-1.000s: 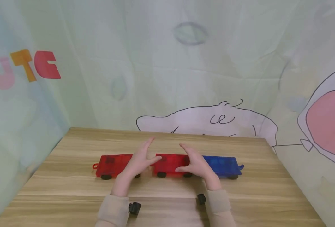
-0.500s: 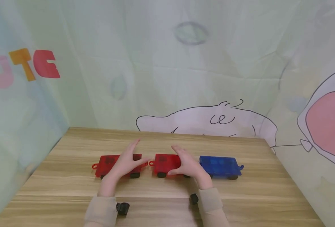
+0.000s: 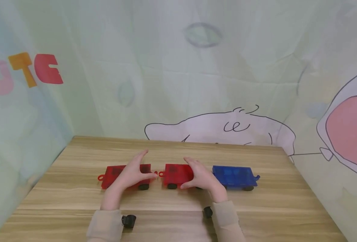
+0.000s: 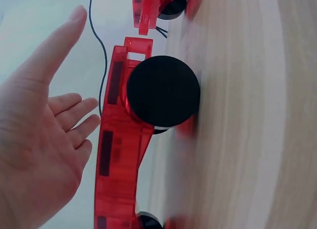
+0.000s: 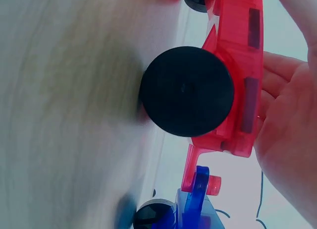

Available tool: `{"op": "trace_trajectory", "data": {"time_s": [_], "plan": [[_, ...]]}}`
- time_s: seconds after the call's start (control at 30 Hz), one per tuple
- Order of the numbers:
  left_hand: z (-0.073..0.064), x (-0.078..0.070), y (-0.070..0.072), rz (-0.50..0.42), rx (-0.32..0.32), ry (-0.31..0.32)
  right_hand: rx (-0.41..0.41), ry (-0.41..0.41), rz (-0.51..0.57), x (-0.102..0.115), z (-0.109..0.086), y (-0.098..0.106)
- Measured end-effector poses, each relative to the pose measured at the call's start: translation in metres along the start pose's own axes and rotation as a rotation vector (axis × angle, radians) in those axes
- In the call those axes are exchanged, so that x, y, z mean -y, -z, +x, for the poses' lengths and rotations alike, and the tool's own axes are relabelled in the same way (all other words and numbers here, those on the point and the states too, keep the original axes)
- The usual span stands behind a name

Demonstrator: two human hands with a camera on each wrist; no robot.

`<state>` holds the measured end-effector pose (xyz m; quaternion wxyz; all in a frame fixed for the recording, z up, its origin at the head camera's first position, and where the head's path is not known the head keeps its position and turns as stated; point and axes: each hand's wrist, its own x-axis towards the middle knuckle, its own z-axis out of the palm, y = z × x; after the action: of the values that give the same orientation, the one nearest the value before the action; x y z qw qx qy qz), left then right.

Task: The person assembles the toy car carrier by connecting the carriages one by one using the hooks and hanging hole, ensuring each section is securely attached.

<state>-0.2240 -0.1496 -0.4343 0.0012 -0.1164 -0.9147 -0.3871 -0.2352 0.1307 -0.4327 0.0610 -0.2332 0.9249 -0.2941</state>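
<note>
Three see-through toy train cars stand in a row on the wooden table (image 3: 166, 215). Over the left red train car (image 3: 108, 176) is my left hand (image 3: 132, 174), thumb and fingers spread apart. The left wrist view shows that hand beside the car's body (image 4: 116, 149), not gripping it. My right hand (image 3: 201, 176) is spread at the middle red train car (image 3: 174, 173) and hides its right end; whether it touches cannot be told. In the right wrist view, the middle car's hook (image 5: 190, 164) meets the ring (image 5: 198, 189) of the blue train car (image 3: 234, 176).
Between the two red cars, a hook and a ring (image 3: 162, 174) lie close together with a narrow gap. Behind the table hangs a printed cloth (image 3: 178, 84). Black wrist cameras (image 3: 129, 221) sit on both cuffs.
Both hands have shifted left, the left one farther, baring the gap between the red cars. Over the last half second they barely move. The cars keep nearly the same places.
</note>
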Motion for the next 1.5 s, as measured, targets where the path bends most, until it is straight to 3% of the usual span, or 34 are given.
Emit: {"op": "trace_trajectory", "data": {"time_s": [0.47,0.73,1.03,1.5], "plan": [[-0.009,0.010,0.013,-0.034,0.127,-0.050,0.027,0.008,-0.015,-0.001,0.000,-0.002],[-0.011,0.019,0.017,-0.027,0.131,-0.008,0.054,0.001,-0.022,-0.001,0.001,-0.005],[-0.012,0.017,0.016,-0.010,0.158,-0.025,0.077,0.004,-0.046,-0.002,0.000,-0.007],[-0.011,0.020,0.015,-0.020,0.139,-0.026,0.078,0.009,-0.049,-0.001,0.000,-0.007]]}}
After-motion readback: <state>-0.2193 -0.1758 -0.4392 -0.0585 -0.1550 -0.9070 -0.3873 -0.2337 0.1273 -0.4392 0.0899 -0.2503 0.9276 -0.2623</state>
